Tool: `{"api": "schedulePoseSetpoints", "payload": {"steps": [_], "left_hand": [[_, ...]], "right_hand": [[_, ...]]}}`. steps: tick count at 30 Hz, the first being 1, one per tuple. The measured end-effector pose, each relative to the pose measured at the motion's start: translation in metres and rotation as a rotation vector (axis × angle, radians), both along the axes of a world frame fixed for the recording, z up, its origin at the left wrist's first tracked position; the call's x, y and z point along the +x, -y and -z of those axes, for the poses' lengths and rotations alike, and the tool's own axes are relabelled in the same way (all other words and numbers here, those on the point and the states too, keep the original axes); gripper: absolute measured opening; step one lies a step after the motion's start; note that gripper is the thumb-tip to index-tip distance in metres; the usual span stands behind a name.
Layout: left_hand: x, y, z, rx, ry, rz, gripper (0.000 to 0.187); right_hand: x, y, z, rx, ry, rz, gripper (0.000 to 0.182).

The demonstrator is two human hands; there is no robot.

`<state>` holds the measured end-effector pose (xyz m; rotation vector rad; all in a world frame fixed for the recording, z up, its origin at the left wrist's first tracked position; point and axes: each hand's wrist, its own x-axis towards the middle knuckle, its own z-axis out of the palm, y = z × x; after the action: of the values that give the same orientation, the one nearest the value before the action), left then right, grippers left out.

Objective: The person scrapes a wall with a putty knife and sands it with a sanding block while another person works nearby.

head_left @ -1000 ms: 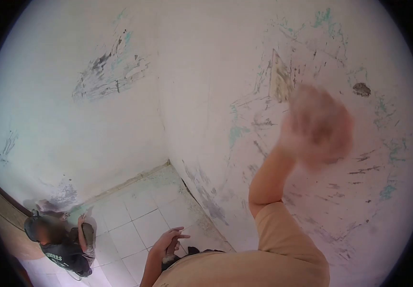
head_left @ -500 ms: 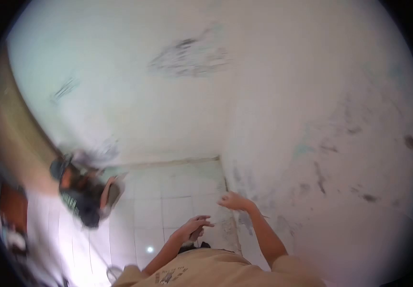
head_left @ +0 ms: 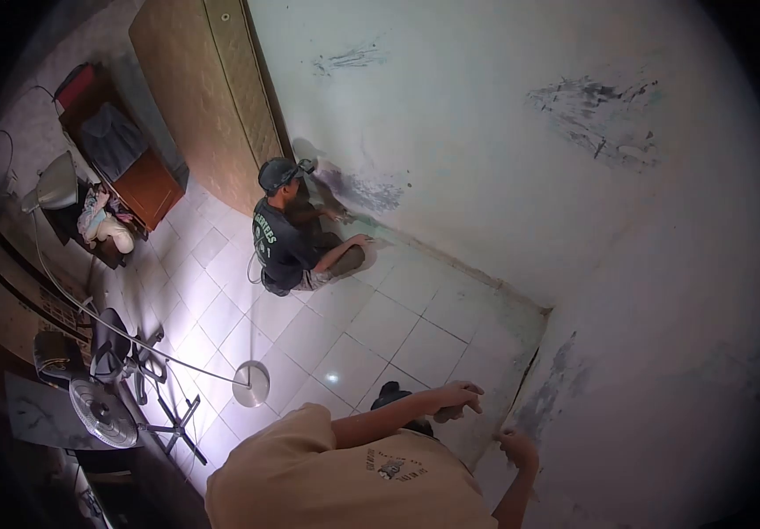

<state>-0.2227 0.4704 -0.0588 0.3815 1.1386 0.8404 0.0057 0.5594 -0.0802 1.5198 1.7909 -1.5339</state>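
My left hand [head_left: 456, 399] is held out over the floor in front of my body, palm turned down. Its fingers are loosely bent and a little apart, and nothing shows in them. To its right, my right hand [head_left: 518, 447] is raised close to the right-hand wall [head_left: 635, 423], near a dark scuffed patch [head_left: 558, 388]. The fingers of that hand are curled in toward the thumb, and I cannot tell what they hold. A gap separates the two hands.
A person [head_left: 287, 238] in a dark shirt and cap squats by the far wall [head_left: 433, 132], which has scraped patches. A mattress [head_left: 208, 97] leans behind them. On the left are a lamp base [head_left: 251, 383], a standing fan [head_left: 104, 413] and a wooden cabinet [head_left: 152, 189]. Floor tiles [head_left: 384, 322] lie between.
My view has swung left, bringing the furniture and the squatting person into clearer sight. Both hands now appear farther right in the picture, with the right hand lower than the left.
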Motion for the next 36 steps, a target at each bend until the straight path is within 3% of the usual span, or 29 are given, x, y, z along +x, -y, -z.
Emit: {"api": "schedulePoseSetpoints", "payload": {"steps": [2,4,5,6,8,9,10,11,12,14,17,19,21,23,25,28,30,32,34,36], "left_hand": [[0.004,0.005,0.036,0.068,-0.242,-0.02,0.055],[0.004,0.003,0.098,0.147,-0.653,-0.058,0.059],[0.003,0.0,0.09,0.024,-0.623,-0.175,0.059],[-0.007,-0.009,0.066,-0.098,-0.594,-0.29,0.059],[-0.014,-0.038,-0.005,-0.019,-0.514,0.036,0.062],[-0.002,-0.059,-0.002,0.273,-0.438,-0.042,0.063],[0.008,-0.075,-0.054,0.521,-0.375,0.177,0.063],[0.026,-0.097,-0.062,0.934,-0.231,0.262,0.062],[0.036,-0.093,-0.112,1.007,-0.184,0.402,0.056],[0.047,-0.078,-0.178,0.89,-0.052,0.584,0.05],[0.064,-0.076,-0.146,1.013,-0.238,0.538,0.048],[0.063,-0.072,-0.074,1.143,-0.538,0.347,0.045],[0.039,-0.047,-0.038,0.821,-0.625,0.525,0.043],[0.022,-0.015,0.002,0.856,-0.647,0.472,0.041],[0.004,0.02,0.012,0.606,-0.51,0.472,0.04],[-0.01,0.048,0.013,0.585,-0.404,0.351,0.041],[-0.004,0.054,0.001,0.002,-0.305,0.043,0.043],[0.011,0.045,0.03,-0.04,-0.31,-0.078,0.045],[0.025,0.033,0.021,-0.031,-0.24,-0.248,0.044],[0.032,0.021,0.008,-0.027,-0.181,-0.186,0.044]], "right_hand": [[-0.005,0.003,-0.001,0.041,-0.051,0.028,0.031],[-0.005,0.004,-0.003,0.077,-0.093,0.044,0.032],[-0.005,0.003,-0.008,0.089,-0.105,0.044,0.032],[-0.003,0.002,-0.009,0.103,-0.121,0.047,0.033],[0.015,-0.005,0.013,0.09,-0.159,0.097,0.034],[0.018,-0.008,0.014,0.108,-0.163,0.123,0.035],[0.016,-0.01,0.012,0.126,-0.171,0.155,0.035],[0.014,-0.009,0.008,0.145,-0.131,0.165,0.032],[0.015,-0.009,0.01,0.143,-0.126,0.162,0.032],[0.02,-0.01,0.015,0.116,-0.164,0.161,0.028],[0.02,-0.009,0.01,0.072,-0.095,0.191,0.026],[0.024,-0.006,0.012,0.092,-0.145,0.246,0.026],[0.03,-0.002,0.015,0.112,-0.19,0.305,0.025],[0.038,0.002,0.02,0.14,-0.216,0.357,0.025],[0.046,0.007,0.024,0.112,-0.196,0.381,0.026],[0.054,0.015,0.024,0.076,-0.149,0.408,0.026],[0.062,0.017,0.029,0.064,-0.117,0.413,0.026],[0.072,0.015,0.038,0.062,-0.152,0.393,0.026],[0.072,0.01,0.036,0.095,-0.16,0.357,0.026],[0.069,0.008,0.031,0.128,-0.163,0.325,0.025]]}}
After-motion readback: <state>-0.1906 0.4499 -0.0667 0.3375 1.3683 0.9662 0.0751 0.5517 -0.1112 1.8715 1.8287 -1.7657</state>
